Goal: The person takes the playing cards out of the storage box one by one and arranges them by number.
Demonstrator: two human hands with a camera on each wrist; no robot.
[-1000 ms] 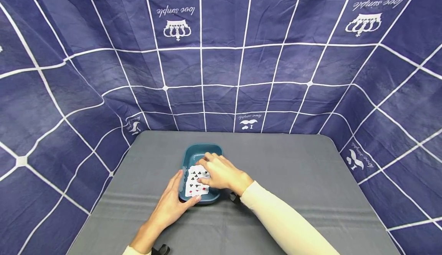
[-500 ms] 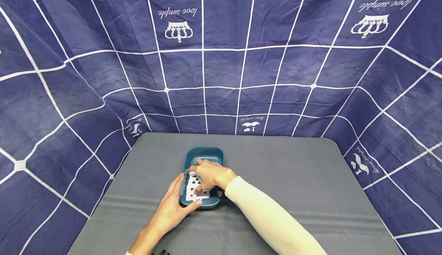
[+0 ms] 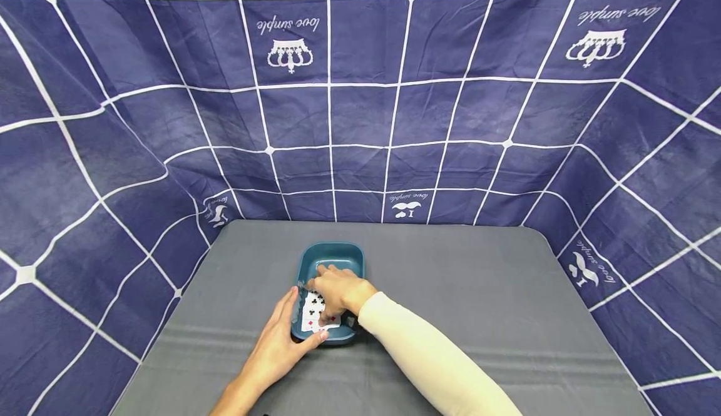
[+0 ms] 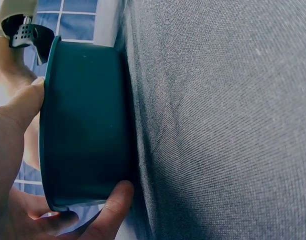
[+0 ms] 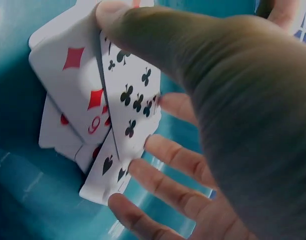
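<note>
A spread pile of white playing cards (image 3: 311, 311) lies in a teal plastic tub (image 3: 332, 245). My right hand (image 3: 340, 291) reaches into the tub over the pile and hides part of it. In the right wrist view, its thumb lies on one end of the cards (image 5: 83, 85) and its fingertips meet their other edge; clubs, diamonds and spades show. My left hand (image 3: 278, 341) holds the tub's near left corner. The left wrist view has its thumb at the rim and a finger against the lower side wall of the tub (image 4: 88, 115).
The tub stands on a grey cloth-covered table (image 3: 450, 297). A blue curtain with a white grid (image 3: 366, 116) rises behind the table and along both sides. A black wrist mount (image 4: 33, 35) shows on the other arm in the left wrist view.
My right hand has moved left and slightly nearer over the cards, covering more of their upper part. The left hand stays at the tub's corner.
</note>
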